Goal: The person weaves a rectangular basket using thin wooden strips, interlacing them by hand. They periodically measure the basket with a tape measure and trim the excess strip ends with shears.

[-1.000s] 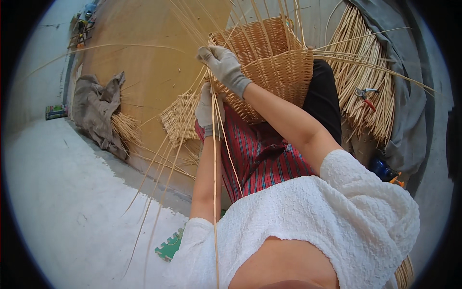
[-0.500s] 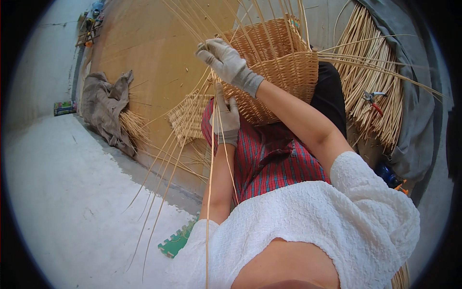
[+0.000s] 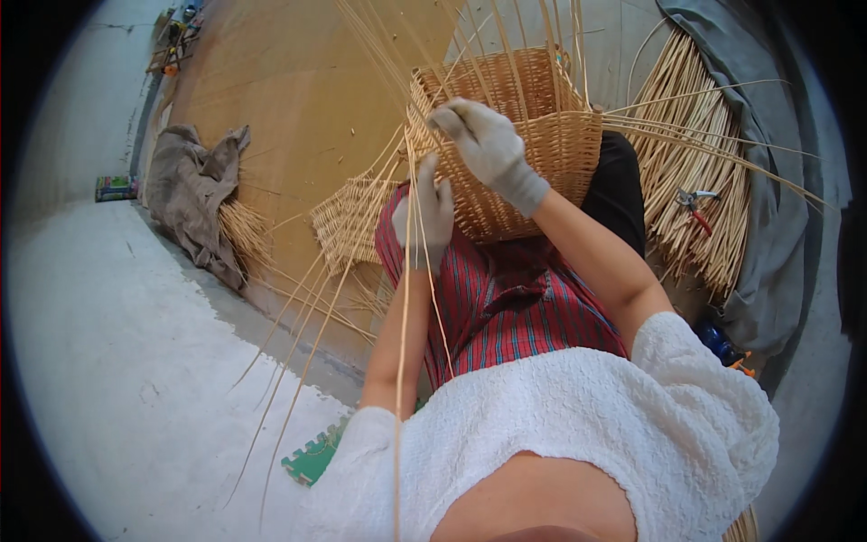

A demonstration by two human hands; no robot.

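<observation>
A partly woven wicker basket [image 3: 533, 172] with upright stakes rests tilted on my lap. My right hand [image 3: 488, 144], in a pale work glove, is closed in a pinch in front of its left part; what the fingers hold is hidden. Lower and to the left, my gloved left hand [image 3: 429, 217] has its index finger stretched up and its thumb apart, close to the basket's left corner. Long thin wicker strands [image 3: 403, 343] run down past this hand and over my left forearm. The tips of its other fingers are hidden.
A flat woven panel [image 3: 345, 221] with loose strands lies left of my knee. On the right are a large bundle of wicker rods [image 3: 700, 172], red-handled pruning shears [image 3: 697, 212] and a grey cloth [image 3: 777, 235]. A cloth-wrapped bundle [image 3: 190, 203] lies at the left.
My right hand has moved right and slightly down, from the stakes at the basket's left corner to in front of the weave. My left hand stays almost in place.
</observation>
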